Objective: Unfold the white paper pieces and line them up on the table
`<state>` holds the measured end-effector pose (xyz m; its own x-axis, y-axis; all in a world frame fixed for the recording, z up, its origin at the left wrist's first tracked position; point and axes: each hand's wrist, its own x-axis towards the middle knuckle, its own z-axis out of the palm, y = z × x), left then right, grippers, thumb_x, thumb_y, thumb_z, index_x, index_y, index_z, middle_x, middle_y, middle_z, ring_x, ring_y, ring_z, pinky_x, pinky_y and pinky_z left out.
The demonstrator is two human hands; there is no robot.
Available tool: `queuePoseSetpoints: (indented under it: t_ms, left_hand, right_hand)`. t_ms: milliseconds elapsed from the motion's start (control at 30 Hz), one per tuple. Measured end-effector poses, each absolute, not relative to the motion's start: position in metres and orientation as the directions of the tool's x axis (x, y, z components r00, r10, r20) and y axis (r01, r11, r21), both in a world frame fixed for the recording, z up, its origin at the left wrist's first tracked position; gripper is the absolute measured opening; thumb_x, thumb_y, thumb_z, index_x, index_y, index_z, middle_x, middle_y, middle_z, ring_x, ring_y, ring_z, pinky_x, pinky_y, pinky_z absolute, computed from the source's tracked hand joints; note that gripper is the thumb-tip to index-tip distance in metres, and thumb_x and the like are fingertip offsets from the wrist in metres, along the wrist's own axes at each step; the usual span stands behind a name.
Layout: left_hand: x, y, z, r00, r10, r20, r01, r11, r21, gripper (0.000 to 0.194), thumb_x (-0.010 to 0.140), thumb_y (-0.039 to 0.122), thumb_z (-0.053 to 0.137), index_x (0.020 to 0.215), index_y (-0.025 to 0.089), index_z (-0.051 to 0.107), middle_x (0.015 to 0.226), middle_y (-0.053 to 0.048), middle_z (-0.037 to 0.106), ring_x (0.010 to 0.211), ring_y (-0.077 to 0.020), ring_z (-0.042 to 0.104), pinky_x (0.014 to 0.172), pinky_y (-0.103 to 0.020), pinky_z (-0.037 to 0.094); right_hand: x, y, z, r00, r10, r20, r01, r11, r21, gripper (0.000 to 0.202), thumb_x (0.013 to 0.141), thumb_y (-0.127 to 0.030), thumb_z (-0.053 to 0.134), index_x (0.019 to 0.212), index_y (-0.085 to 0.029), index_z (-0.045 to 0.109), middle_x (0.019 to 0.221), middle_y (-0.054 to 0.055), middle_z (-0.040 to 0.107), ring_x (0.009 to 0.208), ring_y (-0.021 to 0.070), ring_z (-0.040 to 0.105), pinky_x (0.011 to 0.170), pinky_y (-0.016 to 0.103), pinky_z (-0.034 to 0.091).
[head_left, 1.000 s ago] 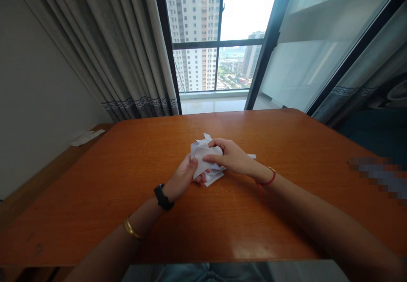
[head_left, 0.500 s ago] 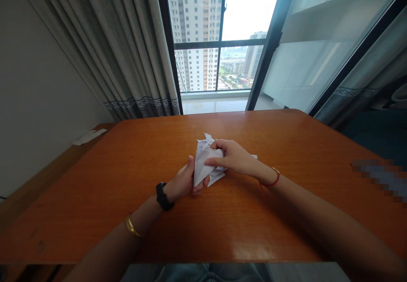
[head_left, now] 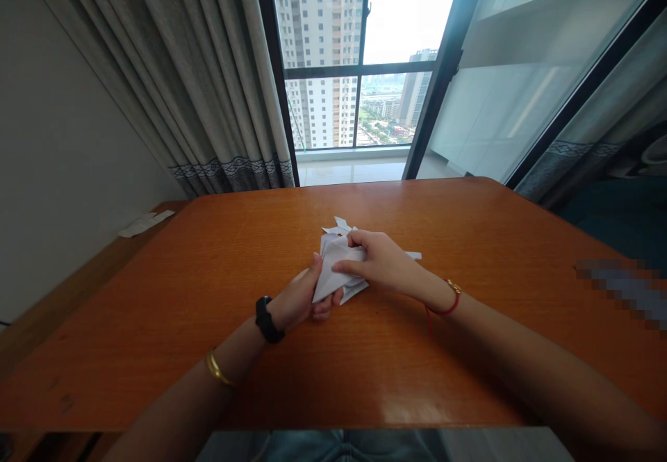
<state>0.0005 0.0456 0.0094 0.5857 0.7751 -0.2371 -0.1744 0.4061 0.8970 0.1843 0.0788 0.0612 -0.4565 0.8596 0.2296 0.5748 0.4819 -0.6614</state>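
- Right hand [head_left: 383, 260] pinches the folded paper [head_left: 332, 272] between thumb and fingers; left hand [head_left: 298, 297] grips its left edge.
- Location: over white paper pieces [head_left: 341, 224], mid-table [head_left: 208, 281].
- Handling, judged: light, pliable, easily creased; hold by folded edges.

A folded white paper [head_left: 328, 278], crisp and wedge-shaped, narrows to a sharp point at its lower left and broadens toward its upper right. It tilts with one flat face up, gripped by the left fingers [head_left: 322, 308] and right fingers [head_left: 350, 267]. Other white paper pieces [head_left: 354, 291] show just below and behind it, with an angular one [head_left: 340, 223] jutting out beyond; how many there are is hard to tell, since they overlap.
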Motion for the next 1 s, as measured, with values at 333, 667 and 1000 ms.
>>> queuePoseSetpoints:
  t_ms: [333,667,1000]
  left_hand:
    - [-0.001,0.043,0.009,0.631,0.744,-0.221,0.042,0.251,0.967,0.048,0.079,0.061,0.059,0.072,0.015,0.053,0.049,0.006,0.035,0.039,-0.0046,0.022,0.037,-0.021,0.015]
    - [-0.001,0.040,0.019,0.660,0.749,-0.061,-0.369,0.394,0.842,0.034,0.088,0.049,0.055,0.087,0.015,0.055,0.050,0.006,0.042,0.035,-0.0040,0.024,0.037,-0.017,0.027]
    - [0.008,0.035,0.009,0.734,0.676,-0.063,-0.133,0.234,0.963,0.048,0.076,0.060,0.064,0.076,0.014,0.051,0.053,0.004,0.047,0.037,-0.0043,0.033,0.040,-0.019,0.032]
  right_hand:
    - [0.184,0.077,0.059,-0.470,0.853,0.229,0.549,0.485,-0.681,0.033,0.069,-0.040,0.074,0.084,-0.020,0.052,0.079,-0.001,0.058,0.068,0.0155,0.051,0.060,0.026,0.036]
    - [0.182,0.080,0.051,-0.675,0.715,0.181,-0.146,0.111,-0.983,0.066,0.066,-0.044,0.079,0.119,-0.019,0.049,0.107,0.006,0.059,0.093,0.0188,0.056,0.081,0.032,0.045]
    - [0.153,0.047,0.046,-0.617,0.786,-0.040,-0.246,-0.242,-0.939,0.025,0.074,-0.041,0.063,0.083,-0.017,0.065,0.078,0.004,0.061,0.058,0.0151,0.054,0.046,0.026,0.042]
